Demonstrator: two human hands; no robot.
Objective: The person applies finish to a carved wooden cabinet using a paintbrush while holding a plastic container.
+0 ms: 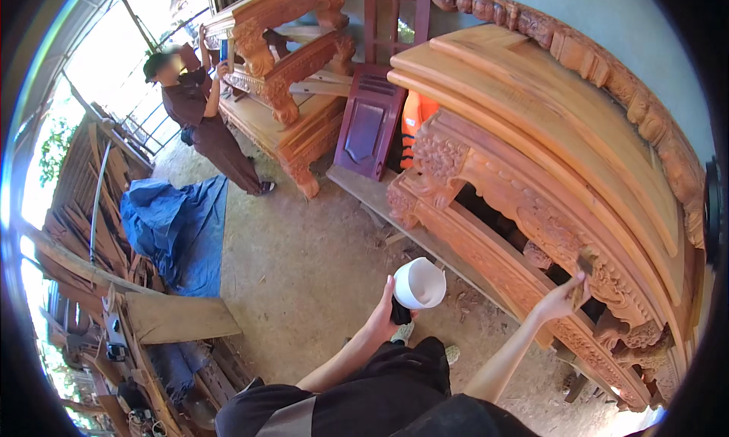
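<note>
My left hand is wrapped round a white cup, held in front of my body and tilted so its pale inside shows. Something black shows under the cup by my fingers; I cannot make out what it is. Out to the right, my right hand grips a small brush with dark bristles pointing up. The bristles are at the carved apron of a brown wooden piece; whether they touch it I cannot tell. Below runs another carved rail.
Thick wooden slabs lie stacked above the carving at right. Carved tables stand at the back, beside a dark red panel. A person there holds up a phone. A blue tarp and scrap wood lie left.
</note>
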